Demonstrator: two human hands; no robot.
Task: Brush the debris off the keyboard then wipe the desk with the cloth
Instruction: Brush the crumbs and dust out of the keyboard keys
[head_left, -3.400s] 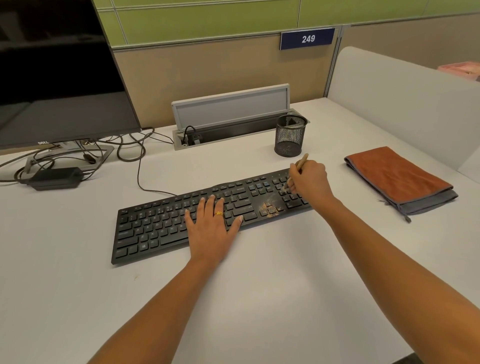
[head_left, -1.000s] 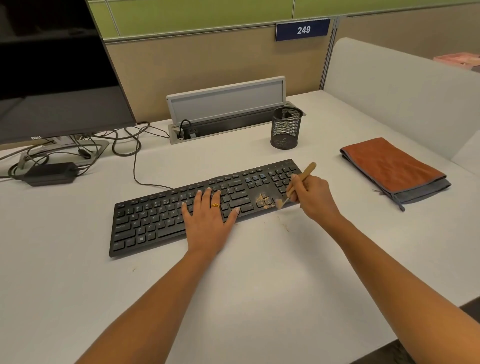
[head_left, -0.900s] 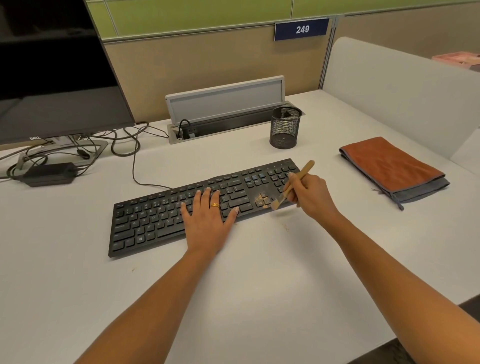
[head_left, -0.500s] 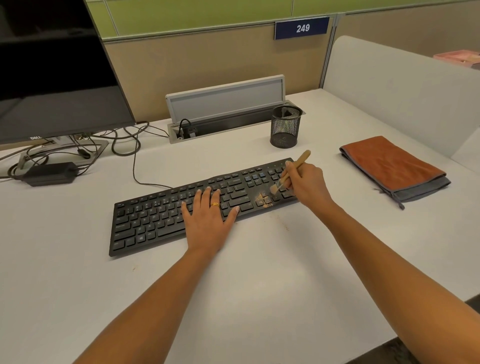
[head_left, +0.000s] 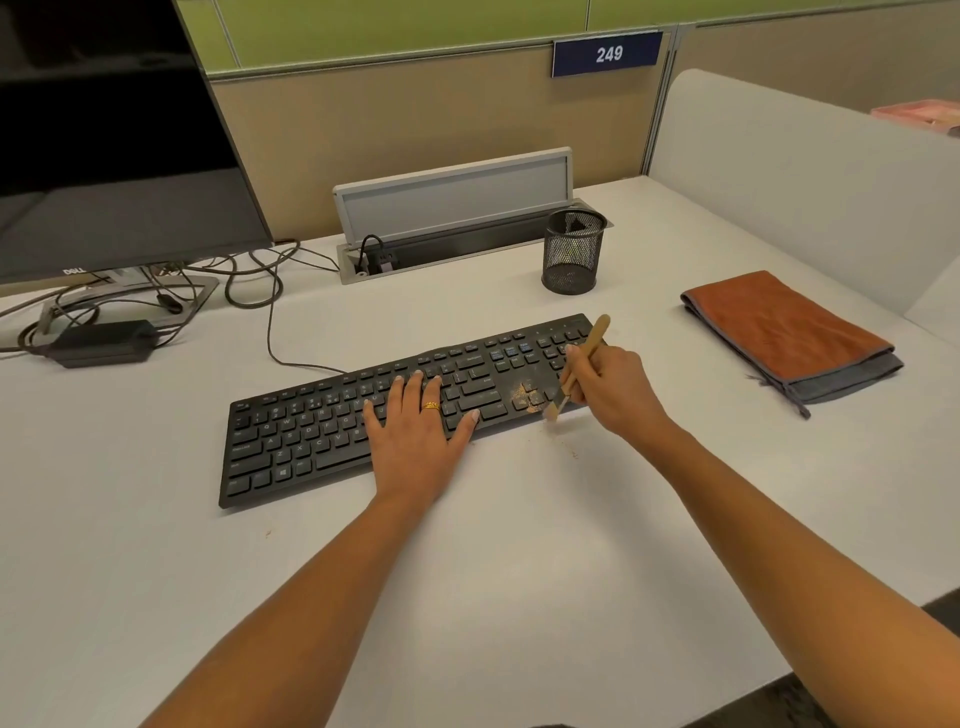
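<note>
Head view: both my bare forearms reach out over the flat white desk (head_left: 519, 545).
Left hand: my left hand (head_left: 415, 431) lies flat, fingers straight and spread. The palm rests on the front edge of the long black keyboard (head_left: 322, 426) and the fingertips rest on its middle keys. It grips nothing. A gold ring (head_left: 431, 406) sits on one finger.
Right hand: my right hand (head_left: 613, 392) has its fingers curled round the small wooden-handled brush (head_left: 591, 344), pinching the handle low down. The handle end tilts up and away from me. The pale bristles point down at the keyboard's front edge, to the right of my left hand.
Debris: a patch of tan crumbs (head_left: 524, 397) lies on the keys just left of the bristles. A few specks (head_left: 571, 452) lie on the desk just in front of the keyboard.
Keyboard: it lies slanted, with its right end farther from me.
Cloth: the folded rust-orange cloth with a grey underside (head_left: 779, 327) lies flat on the desk to my right, well apart from my right hand.
Behind the keyboard: a black wire-mesh pen cup (head_left: 574, 252) stands near the right end. Beyond it is a grey cable box with its lid raised (head_left: 452, 208).
Far left: a dark flat monitor (head_left: 104, 156) stands over tangled cables and a black power adapter (head_left: 104, 343).
Back: a blue sign reading 249 (head_left: 608, 53) hangs on the partition. A white divider (head_left: 805, 182) stands behind the cloth.
</note>
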